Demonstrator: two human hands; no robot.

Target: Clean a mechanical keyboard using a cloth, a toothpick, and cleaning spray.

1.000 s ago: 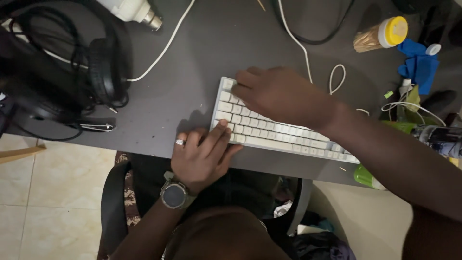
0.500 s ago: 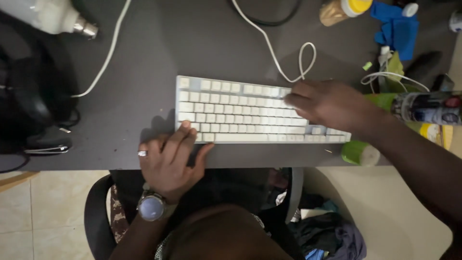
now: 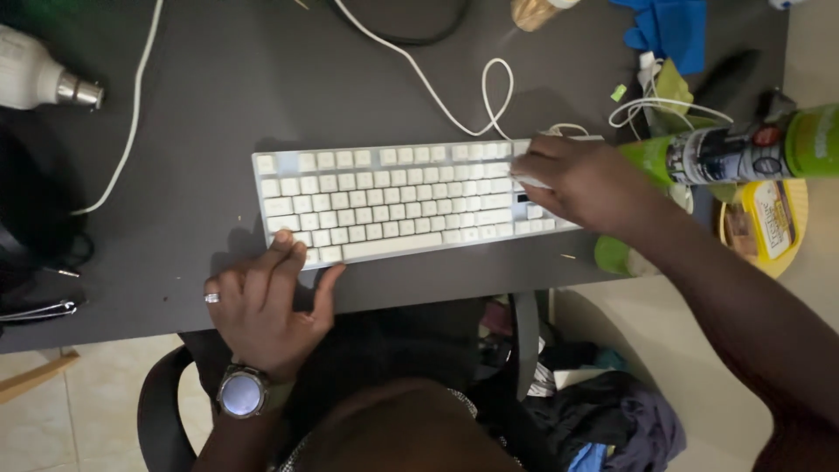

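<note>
On the dark desk, your open left hand and right hand rest flat at the ends of the stiff, light keyboard; grip there.

Your right hand covers the right end of the white keyboard, hiding the keys beneath it. Your left hand's fingertips hide the keyboard's near left corner. At the far edge, a jar and blue cloth are cut off. The green bottle runs off the right edge. The white bulb-shaped object is cropped at left.
</note>
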